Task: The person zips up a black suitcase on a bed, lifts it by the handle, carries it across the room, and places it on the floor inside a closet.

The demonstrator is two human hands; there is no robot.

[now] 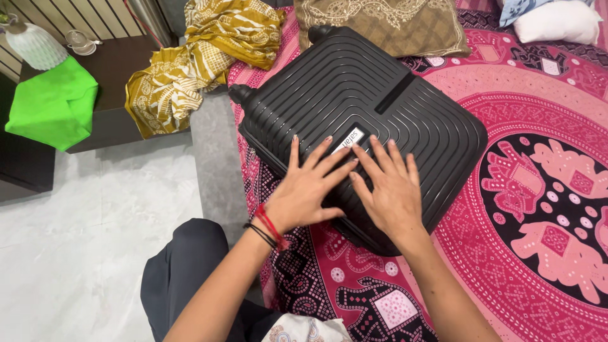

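A: Lying flat on the bed [538, 101], a black ribbed hard-shell suitcase [354, 95], centre of view, wheels toward eleven o'clock, one corner toward six o'clock. Closed, shell facing up.

B: And the hands?

A: Both resting palm-down on the near half of the shell. Left hand [307, 190] at seven o'clock from the case's middle, fingers [329, 158] spread apart and flat, gripping nothing. Right hand [392, 190] just beside it at five o'clock, fingers also splayed, tips by a small pale label. Index fingers nearly meeting, perhaps touching; hard to tell. Likely pressing down to steady or hold the lid shut, judging by the flat palms.

B: Around the case?

A: Pink patterned bedspread underneath, with elephant motifs. Brown embroidered pillow [386, 25] at twelve o'clock, touching the case's far edge. Mustard-and-white printed cloth [202, 57] heaped at ten o'clock, spilling onto a dark side surface [120, 69]. Bright green cloth [54, 104] at nine o'clock, draped over that surface's corner. Red and black threads on the left wrist.
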